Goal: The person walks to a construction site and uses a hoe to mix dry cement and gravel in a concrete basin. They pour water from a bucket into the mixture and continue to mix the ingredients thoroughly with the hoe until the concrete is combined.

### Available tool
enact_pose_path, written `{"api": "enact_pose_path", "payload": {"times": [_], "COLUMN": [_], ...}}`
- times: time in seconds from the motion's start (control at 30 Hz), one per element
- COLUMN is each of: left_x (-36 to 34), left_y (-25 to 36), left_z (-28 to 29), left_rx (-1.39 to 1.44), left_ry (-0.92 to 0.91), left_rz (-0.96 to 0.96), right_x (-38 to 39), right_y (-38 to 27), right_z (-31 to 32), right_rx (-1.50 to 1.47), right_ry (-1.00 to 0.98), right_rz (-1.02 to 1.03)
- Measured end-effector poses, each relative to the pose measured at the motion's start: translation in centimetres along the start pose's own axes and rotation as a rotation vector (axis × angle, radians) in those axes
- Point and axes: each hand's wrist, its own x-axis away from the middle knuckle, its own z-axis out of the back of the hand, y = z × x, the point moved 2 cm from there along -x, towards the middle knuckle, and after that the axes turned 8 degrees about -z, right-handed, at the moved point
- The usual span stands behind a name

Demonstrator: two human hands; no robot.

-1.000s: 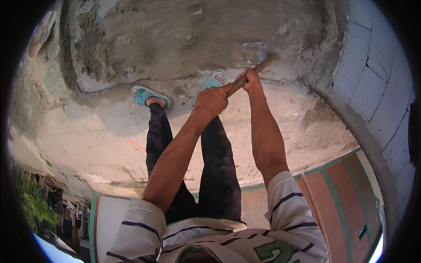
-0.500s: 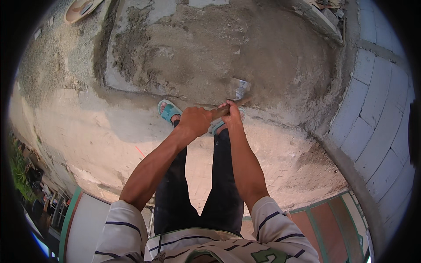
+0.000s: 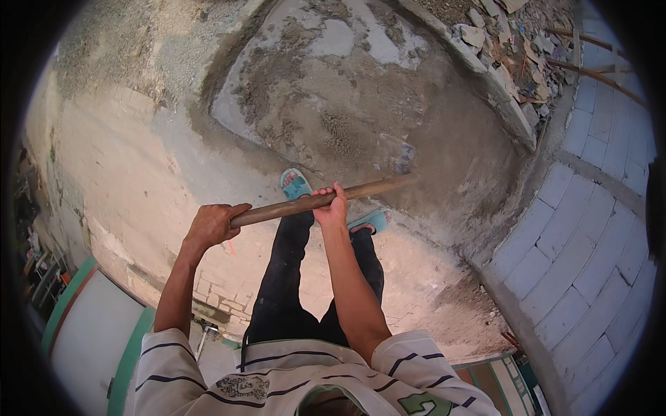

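Observation:
A long wooden tool handle slants across in front of my legs, its right end farther from me. My left hand is closed around the near left end. Farther along, my right hand grips it from underneath, thumb side up. Beside the handle's far end is a blurred grey, shiny patch, perhaps the tool's metal head; its shape cannot be made out. It lies over wet grey-brown mortar or sandy mix spread in a shallow bordered bed just beyond my feet.
My feet in teal sandals stand at the bed's near edge on a pale concrete floor. A low concrete kerb bounds the bed, with broken rubble behind it. On the right rises a grey block wall; gravel lies at far left.
My left hand has drawn back to the left, away from my right hand, so more handle shows between them. The view has shifted, bringing more rubble and wall into sight.

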Motion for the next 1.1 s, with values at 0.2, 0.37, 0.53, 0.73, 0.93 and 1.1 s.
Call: {"api": "enact_pose_path", "payload": {"times": [0.2,0.37,0.53,0.73,0.93,1.1], "left_x": [2.2,1.8,-1.3,-8.2,-13.3,-4.3], "left_y": [7.9,11.5,9.2,1.8,-10.7,-24.1], "left_z": [-4.9,-5.9,-7.4,-7.6,0.8,11.3], "left_rx": [0.147,0.207,0.203,0.214,0.081,-0.135], "left_ry": [0.049,0.061,0.111,0.024,0.139,0.087], "left_rz": [-0.092,-0.027,0.001,-0.029,-0.127,-0.007], "right_x": [5.7,4.6,-1.7,-10.2,-20.0,-24.5], "right_y": [-7.6,-11.0,-11.3,-9.5,-2.7,20.0], "right_z": [2.6,4.9,4.3,2.4,-5.4,-12.2], "right_rx": [0.187,0.226,0.275,0.283,0.167,0.065], "right_ry": [0.253,0.278,0.252,0.28,0.155,0.131], "right_rz": [0.176,0.106,0.104,0.21,0.116,-0.039]}}
